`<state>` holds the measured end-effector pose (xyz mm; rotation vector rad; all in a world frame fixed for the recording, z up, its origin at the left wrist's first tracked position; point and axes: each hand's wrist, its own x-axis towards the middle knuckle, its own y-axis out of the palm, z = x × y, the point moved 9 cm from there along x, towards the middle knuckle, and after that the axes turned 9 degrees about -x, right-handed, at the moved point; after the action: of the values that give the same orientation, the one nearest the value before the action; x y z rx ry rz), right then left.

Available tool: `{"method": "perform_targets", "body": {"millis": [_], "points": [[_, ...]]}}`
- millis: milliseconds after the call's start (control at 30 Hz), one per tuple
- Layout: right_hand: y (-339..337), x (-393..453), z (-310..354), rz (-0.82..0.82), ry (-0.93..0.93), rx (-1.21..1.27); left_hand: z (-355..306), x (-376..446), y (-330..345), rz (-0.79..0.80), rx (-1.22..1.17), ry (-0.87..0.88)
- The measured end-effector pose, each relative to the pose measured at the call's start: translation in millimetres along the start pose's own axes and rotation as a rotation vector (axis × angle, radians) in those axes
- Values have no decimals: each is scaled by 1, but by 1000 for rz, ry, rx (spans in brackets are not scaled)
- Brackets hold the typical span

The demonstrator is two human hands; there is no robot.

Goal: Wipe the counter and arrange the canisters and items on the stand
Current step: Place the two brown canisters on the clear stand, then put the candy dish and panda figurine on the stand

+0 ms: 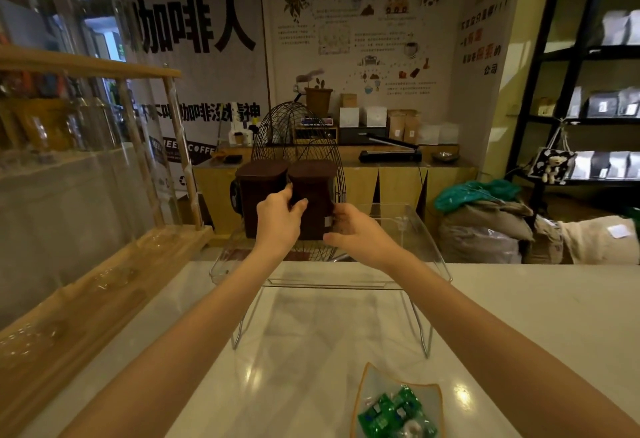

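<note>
**Two dark canisters on a clear stand, both hands on the right one**

The counter (519,316) is white and glossy, and it reflects the ceiling lights. It stands in a coffee shop: behind it there are a wall with large printed posters (346,21), a low wooden cabinet (398,181) with paper bags and boxes on it, and a black shelf (568,91) at the right with white and grey bags. On the floor near the shelf lie full sacks (491,226), one with a green cover. A wire fan guard (294,132) stands behind the canisters.

At the left a wooden rack (86,285) with a clear cover is blurred, and what is inside it is hard to make out. The texts on the posters are too small to read. The dish at the bottom is cut off by the edge.

A clear stand (408,229) with thin metal legs sits on the counter. On its top, at the back left, two dark brown canisters are side by side, nearly touching. The left canister (258,195) stands free. The left hand (278,219) and the right hand (360,233) are closed around the right canister (317,191), one on each side. Both lids are on, so the content is not visible.

Near the front edge, a glass dish (367,389) holds candies (391,413) in green wrappers.
</note>
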<state>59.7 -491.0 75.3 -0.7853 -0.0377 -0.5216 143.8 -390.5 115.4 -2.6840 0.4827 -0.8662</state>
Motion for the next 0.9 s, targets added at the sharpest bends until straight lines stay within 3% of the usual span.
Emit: {"method": "perform_targets", "body": {"millis": [333,567,700,800,900], "points": [[0,-3,7,11,-34,-71,-10,-8,-1,9,85,19],[-14,-63,35,-26,-286,-650,-11,-8,7,177,233,-48],[-10,-117,32,-3,-422,-816,-14,-24,8,241,228,-61],[-12,-155,22,-53,-477,-937,-27,-56,8,282,236,42],[-6,-180,3,-42,-514,-1077,-41,-101,9,326,287,254]]}}
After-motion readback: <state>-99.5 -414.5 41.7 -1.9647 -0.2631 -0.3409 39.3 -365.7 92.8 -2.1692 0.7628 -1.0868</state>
